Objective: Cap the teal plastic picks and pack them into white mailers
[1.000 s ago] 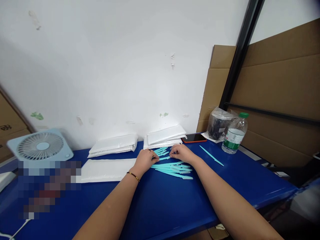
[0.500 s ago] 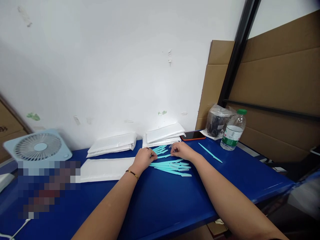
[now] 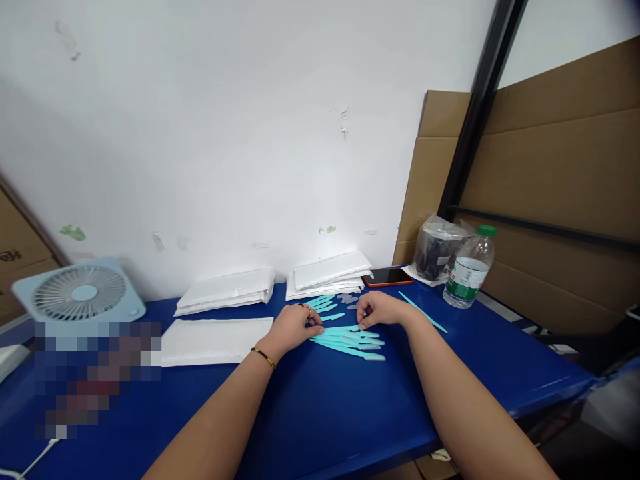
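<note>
Several turquoise eyebrow razors (image 3: 347, 343) lie fanned out on the blue table. My left hand (image 3: 295, 328) has thumb and fingers closed at the left, handle end of the topmost razor (image 3: 341, 329). At the other end of that razor, my right hand (image 3: 380, 309) pinches near its head. Behind my hands are more turquoise razors (image 3: 320, 304), partly hidden by my left fingers. Small translucent grey pieces (image 3: 347, 299), which look like blade covers, lie just behind my right hand. A single razor (image 3: 423, 312) rests apart, beyond my right wrist.
White padded envelopes lie flat (image 3: 215, 341) and in two stacks (image 3: 225, 288) (image 3: 327, 272) by the wall. A phone (image 3: 389, 277), a bagged dark object (image 3: 434, 250) and a water bottle (image 3: 468, 270) stand back right. A light-blue fan (image 3: 83, 293) is at left.
Both hands have come nearer to me, from a razor behind onto the fanned pile. My right hand also moved right, uncovering the grey pieces. The view has shifted slightly.
</note>
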`<action>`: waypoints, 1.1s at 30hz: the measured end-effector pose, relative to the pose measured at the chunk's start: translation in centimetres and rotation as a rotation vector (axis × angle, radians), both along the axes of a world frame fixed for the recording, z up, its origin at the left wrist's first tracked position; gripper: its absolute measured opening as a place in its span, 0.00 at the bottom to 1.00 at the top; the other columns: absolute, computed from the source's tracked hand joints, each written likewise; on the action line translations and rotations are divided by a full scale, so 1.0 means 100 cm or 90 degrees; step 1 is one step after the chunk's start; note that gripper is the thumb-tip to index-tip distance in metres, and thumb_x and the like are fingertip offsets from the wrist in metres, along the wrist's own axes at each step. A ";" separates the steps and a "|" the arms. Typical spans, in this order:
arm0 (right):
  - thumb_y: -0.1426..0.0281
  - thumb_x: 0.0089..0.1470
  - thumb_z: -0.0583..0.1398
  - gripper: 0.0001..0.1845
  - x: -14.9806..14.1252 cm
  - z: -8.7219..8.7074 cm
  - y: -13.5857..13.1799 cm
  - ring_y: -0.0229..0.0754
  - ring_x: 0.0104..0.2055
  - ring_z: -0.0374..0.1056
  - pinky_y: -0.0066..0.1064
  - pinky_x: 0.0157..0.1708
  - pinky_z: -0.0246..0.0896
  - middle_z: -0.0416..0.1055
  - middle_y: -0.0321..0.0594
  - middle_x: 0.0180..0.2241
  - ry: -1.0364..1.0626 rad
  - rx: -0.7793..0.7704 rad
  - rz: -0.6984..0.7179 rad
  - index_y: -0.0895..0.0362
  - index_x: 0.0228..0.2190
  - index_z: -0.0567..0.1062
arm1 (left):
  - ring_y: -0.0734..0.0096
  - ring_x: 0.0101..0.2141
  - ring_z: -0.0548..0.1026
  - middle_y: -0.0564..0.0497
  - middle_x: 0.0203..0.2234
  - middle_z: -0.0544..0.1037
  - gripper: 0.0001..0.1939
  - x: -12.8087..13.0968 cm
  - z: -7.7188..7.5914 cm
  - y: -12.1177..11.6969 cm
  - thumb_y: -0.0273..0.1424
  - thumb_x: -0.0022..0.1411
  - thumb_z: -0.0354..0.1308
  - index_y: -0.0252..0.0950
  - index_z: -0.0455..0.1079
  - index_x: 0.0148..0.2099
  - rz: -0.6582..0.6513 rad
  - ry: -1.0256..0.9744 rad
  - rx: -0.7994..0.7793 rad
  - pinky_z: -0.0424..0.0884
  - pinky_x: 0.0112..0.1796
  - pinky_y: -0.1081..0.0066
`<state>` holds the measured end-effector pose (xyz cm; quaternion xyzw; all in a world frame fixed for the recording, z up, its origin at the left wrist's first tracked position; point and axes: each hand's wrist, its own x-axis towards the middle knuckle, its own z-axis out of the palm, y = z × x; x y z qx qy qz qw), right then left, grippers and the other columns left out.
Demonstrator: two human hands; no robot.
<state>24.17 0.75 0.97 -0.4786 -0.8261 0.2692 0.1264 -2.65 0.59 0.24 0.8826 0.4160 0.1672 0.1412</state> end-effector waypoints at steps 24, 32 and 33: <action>0.61 0.38 0.64 0.15 0.031 -0.009 0.013 0.37 0.26 0.63 0.26 0.25 0.54 0.72 0.39 0.24 0.059 -0.024 -0.173 0.60 0.26 0.77 | 0.72 0.26 0.71 0.54 0.24 0.76 0.12 -0.009 -0.004 0.007 0.41 0.53 0.55 0.38 0.72 0.28 0.048 0.036 -0.077 0.59 0.26 0.75; 0.54 0.43 0.61 0.21 -0.010 -0.001 0.002 0.35 0.25 0.61 0.25 0.25 0.53 0.70 0.37 0.24 0.152 0.006 -0.042 0.61 0.29 0.77 | 0.73 0.25 0.69 0.54 0.23 0.74 0.14 -0.007 -0.001 0.009 0.43 0.54 0.53 0.37 0.72 0.31 0.099 -0.036 -0.045 0.56 0.23 0.75; 0.55 0.43 0.61 0.20 -0.014 -0.002 0.002 0.35 0.25 0.61 0.25 0.24 0.52 0.69 0.36 0.23 0.153 0.002 -0.025 0.61 0.28 0.77 | 0.73 0.25 0.69 0.54 0.23 0.74 0.14 -0.006 -0.001 0.009 0.43 0.54 0.53 0.38 0.72 0.31 0.097 -0.040 -0.040 0.56 0.23 0.75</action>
